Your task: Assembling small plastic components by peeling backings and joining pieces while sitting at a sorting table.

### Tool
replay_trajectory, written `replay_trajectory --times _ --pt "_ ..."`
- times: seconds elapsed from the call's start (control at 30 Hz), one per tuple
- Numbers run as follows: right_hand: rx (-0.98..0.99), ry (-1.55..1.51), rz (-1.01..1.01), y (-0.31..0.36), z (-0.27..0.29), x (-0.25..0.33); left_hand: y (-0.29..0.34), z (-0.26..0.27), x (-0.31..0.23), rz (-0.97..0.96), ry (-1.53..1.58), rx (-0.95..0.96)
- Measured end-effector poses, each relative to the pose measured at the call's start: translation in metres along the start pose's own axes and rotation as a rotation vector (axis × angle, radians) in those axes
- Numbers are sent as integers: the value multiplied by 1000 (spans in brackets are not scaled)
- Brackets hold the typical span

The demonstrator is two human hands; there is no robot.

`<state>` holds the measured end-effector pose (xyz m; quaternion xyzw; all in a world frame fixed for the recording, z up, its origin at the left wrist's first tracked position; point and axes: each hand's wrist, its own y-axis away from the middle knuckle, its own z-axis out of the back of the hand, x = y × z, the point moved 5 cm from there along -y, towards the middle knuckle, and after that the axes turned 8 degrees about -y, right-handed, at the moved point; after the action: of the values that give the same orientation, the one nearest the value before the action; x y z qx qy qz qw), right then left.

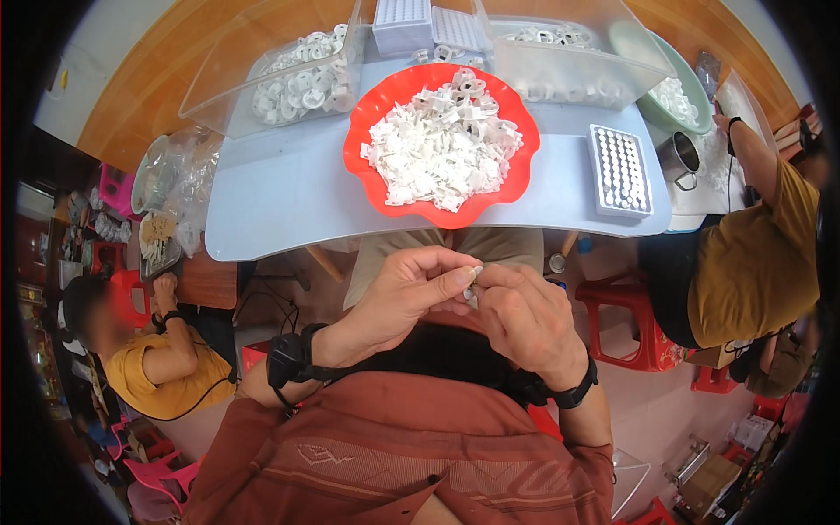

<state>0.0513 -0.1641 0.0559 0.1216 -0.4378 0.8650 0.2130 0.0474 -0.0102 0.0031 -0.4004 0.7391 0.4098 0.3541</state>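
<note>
My left hand [407, 289] and my right hand [529, 319] meet in front of my body, just off the table's near edge. Between their fingertips is a small white plastic part [473, 282], mostly covered by the fingers, so its exact shape cannot be made out. Both hands are closed in a pinch around it. Beyond them, on the pale blue table [289, 197], stands a red scalloped bowl [455, 213] heaped with small white plastic pieces [442, 149]. To its right lies a white tray [620, 171] holding rows of small round parts.
Clear bins [306, 83] of white ring-shaped parts stand at the back, beside stacked white trays [402, 31]. A metal mug [678, 159] and a green basin [669, 92] are at the right. People in yellow shirts sit on both sides. A red stool [626, 324] stands at right.
</note>
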Motion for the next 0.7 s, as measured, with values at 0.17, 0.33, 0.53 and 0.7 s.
replay_trajectory --times 0.17,0.33,0.53,0.7 --pt "19 -325 -258 -2 4 -14 2 1 3 -1 -46 -11" --pt "-50 -684 -638 10 0 -29 3 -5 -1 22 -98 3" --pt "-67 -975 -899 16 -5 -37 4 -5 -1 35 -80 42" --pt "-76 -1061 -905 16 -8 -38 3 -2 1 27 1 59"
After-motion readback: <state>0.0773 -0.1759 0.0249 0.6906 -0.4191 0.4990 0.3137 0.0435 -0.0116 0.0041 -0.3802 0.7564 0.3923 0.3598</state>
